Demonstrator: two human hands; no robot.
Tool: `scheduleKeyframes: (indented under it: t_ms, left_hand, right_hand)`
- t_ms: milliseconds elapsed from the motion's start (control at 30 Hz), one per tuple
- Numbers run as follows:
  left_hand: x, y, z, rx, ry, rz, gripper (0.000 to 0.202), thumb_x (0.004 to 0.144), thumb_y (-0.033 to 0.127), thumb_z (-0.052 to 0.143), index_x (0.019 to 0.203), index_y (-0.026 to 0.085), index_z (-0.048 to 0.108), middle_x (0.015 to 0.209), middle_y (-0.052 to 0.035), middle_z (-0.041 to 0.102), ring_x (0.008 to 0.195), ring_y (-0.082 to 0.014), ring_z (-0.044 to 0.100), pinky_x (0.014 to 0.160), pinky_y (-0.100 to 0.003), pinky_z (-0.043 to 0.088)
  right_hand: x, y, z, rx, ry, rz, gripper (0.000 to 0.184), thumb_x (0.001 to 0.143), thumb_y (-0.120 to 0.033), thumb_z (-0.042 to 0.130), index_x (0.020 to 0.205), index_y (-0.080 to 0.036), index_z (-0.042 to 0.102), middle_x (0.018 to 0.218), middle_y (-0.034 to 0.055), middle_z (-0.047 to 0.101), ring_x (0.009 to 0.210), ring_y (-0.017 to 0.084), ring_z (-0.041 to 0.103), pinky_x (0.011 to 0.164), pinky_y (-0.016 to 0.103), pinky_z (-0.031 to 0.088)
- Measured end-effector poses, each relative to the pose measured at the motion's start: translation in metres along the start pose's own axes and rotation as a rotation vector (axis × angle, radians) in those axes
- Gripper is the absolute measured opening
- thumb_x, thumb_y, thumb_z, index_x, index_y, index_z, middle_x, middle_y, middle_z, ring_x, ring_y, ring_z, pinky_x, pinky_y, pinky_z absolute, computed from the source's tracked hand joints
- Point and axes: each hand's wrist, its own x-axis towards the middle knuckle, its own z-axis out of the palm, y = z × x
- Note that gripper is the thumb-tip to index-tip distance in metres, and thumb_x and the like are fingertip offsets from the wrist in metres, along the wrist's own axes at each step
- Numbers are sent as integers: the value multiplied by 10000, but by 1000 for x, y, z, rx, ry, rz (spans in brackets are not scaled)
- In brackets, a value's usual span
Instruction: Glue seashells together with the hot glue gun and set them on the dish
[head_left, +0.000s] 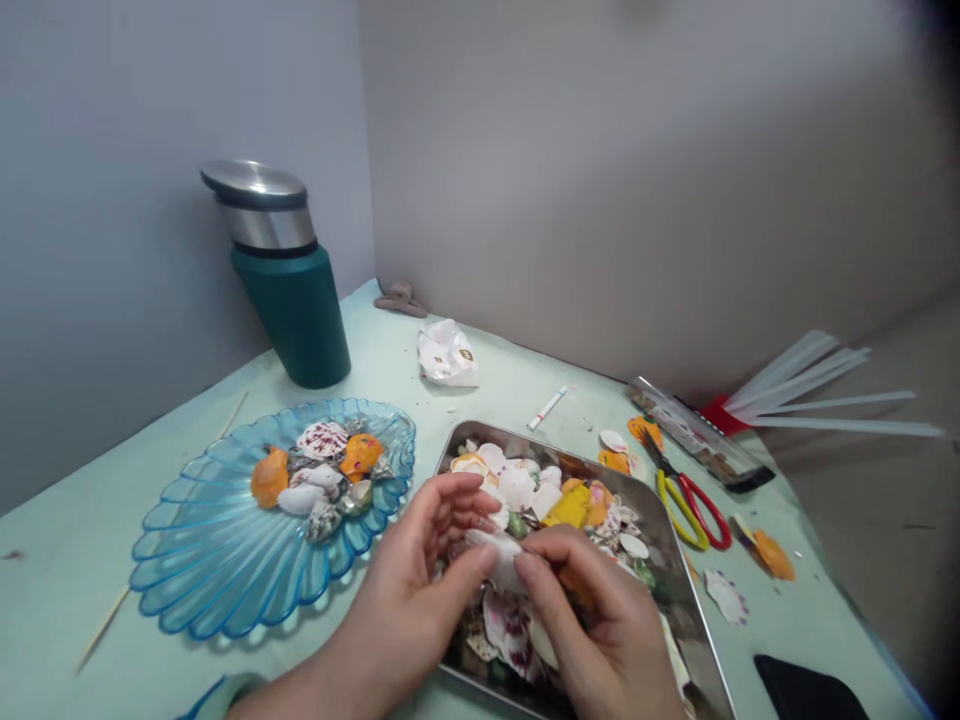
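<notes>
My left hand (420,590) and my right hand (600,630) meet over a metal tray (679,560) filled with several seashells. Both pinch one pale white shell (496,553) between thumbs and fingertips, just above the tray's shell pile. White, orange, yellow and purple-marked shells lie under the hands. To the left stands a blue shell-shaped glass plate (217,570) holding several shells, orange and white ones among them.
A green flask with a steel lid (281,275) stands at the back left. Crumpled white wrapper (448,353) lies behind the tray. Red and yellow scissors (690,505), loose shells, a clear box (701,435) and glue sticks (817,385) sit on the right. A dark object (806,690) lies bottom right.
</notes>
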Motion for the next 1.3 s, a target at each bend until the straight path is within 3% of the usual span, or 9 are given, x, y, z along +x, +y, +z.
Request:
scheduleKeyframes:
  t_ms: [133, 367, 700, 867, 967, 1033, 1200, 1300]
  left_hand:
    - [-5, -7, 1, 180, 24, 89, 494, 752, 203, 662, 1207, 255, 477, 1248, -77, 562, 1187, -222, 502, 983, -360, 424]
    - [-9, -15, -3, 343, -86, 153, 738, 764, 207, 656, 1401, 268, 288, 1371, -113, 505, 1230, -259, 497, 1047, -440, 386]
    - [-10, -9, -2, 358, -162, 210, 894, 742, 206, 674, 1467, 256, 152, 1442, -130, 417, 1291, -263, 434, 1012, -395, 435]
    - [-12, -9, 3, 352, -149, 252, 839, 773, 173, 626, 1464, 248, 154, 1449, -154, 391, 1270, -277, 453, 984, -400, 460]
    - [-14, -4, -2, 405, -53, 334, 800, 784, 218, 631, 1447, 256, 184, 1478, -144, 324, 1289, -275, 424, 976, -387, 468]
    - [-17, 4, -14, 475, 67, 381, 791, 785, 238, 632, 1440, 253, 188, 1431, -142, 380, 1273, -270, 438, 966, -384, 472]
    - [-21, 28, -66, 873, 430, 365, 812, 779, 335, 625, 1439, 257, 158, 1274, -116, 557, 1147, -282, 552, 961, -464, 436]
    - [-20, 35, -93, 1158, 511, 291, 822, 781, 383, 599, 1449, 252, 139, 1264, -112, 583, 1155, -322, 546, 891, -468, 456]
  right_hand:
    - [-2, 3, 1, -31, 99, 72, 139, 871, -288, 558, 796, -205, 641, 686, -1, 645, 583, 129, 594, 538, 192, 466]
    - [-4, 7, 0, 52, 16, 80, 143, 821, -310, 622, 913, -232, 699, 793, 20, 730, 669, 170, 689, 581, 192, 543]
    - [-1, 7, -1, 92, -65, 58, 202, 829, -315, 617, 1001, -252, 702, 938, 16, 749, 810, 183, 713, 692, 198, 569]
    - [-2, 4, 0, 85, -52, 0, 208, 861, -310, 579, 1036, -251, 675, 947, 15, 738, 795, 169, 702, 669, 202, 563]
    - [-3, 4, 0, 45, 14, -66, 191, 862, -313, 575, 1007, -238, 673, 924, 29, 732, 791, 180, 694, 637, 215, 556]
    - [-4, 4, 0, 10, 64, -92, 171, 864, -310, 571, 974, -230, 675, 898, 35, 729, 777, 183, 688, 617, 222, 547]
    - [-5, 1, 0, -47, 139, -110, 164, 889, -294, 531, 913, -217, 673, 833, 38, 713, 710, 177, 665, 615, 247, 521]
    - [-4, -1, 0, -48, 140, -134, 157, 893, -273, 522, 894, -206, 664, 816, 35, 704, 709, 170, 655, 623, 245, 509]
